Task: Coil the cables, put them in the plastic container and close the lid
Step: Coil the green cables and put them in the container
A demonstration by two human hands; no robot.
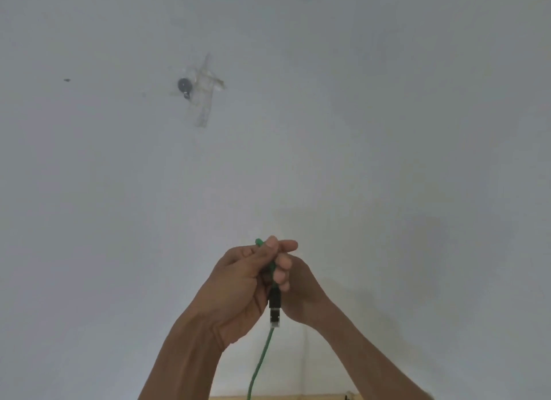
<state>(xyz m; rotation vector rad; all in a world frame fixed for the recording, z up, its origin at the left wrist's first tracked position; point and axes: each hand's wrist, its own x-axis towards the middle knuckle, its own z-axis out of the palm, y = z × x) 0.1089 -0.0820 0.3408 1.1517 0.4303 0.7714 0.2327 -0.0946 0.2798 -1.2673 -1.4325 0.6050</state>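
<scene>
A thin green cable hangs down from between my two hands toward the bottom edge of the view. My left hand and my right hand are raised in front of a white wall and pressed together, both closed on the cable. A bend of the green cable pokes out above my left fingers. A black plug with a clear tip hangs just below the hands. The plastic container and its lid are out of view.
A plain white wall fills the view. A small dark round fitting with strips of old tape sits on it at the upper left. A thin strip of light wooden surface shows at the bottom edge.
</scene>
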